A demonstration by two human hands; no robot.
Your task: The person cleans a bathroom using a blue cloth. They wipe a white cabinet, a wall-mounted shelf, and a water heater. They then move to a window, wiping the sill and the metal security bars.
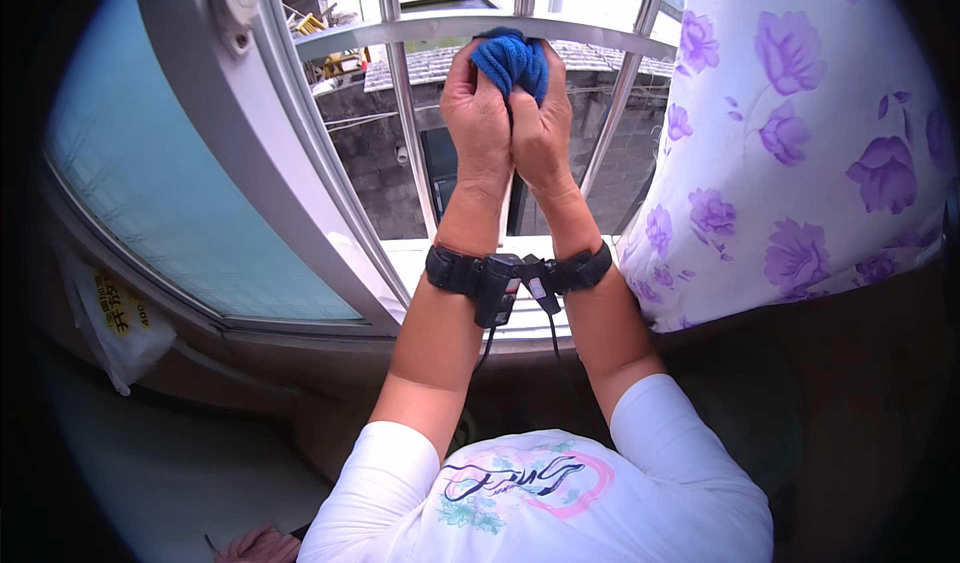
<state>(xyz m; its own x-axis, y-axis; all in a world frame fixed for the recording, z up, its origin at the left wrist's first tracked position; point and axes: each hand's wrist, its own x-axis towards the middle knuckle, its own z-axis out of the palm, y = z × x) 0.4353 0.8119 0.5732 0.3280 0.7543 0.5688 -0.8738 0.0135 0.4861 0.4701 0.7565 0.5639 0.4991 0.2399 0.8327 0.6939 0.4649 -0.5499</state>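
Observation:
Both arms reach straight out to a metal window grille with a horizontal rail and upright bars. A bunched blue cloth is gripped between my two hands, in front of the rail. My left hand closes on the cloth's left side. On its right side my right hand is closed, with the wrists nearly touching. Whether the cloth wraps round a bar behind the hands cannot be told. Each forearm wears a black strap with a small device and a cable.
A sliding window sash stands at the left, with a plastic bag below it. A white curtain with purple flowers hangs at the right. Outside lie a tiled roof edge and a block wall. Pink fabric lies low at the left.

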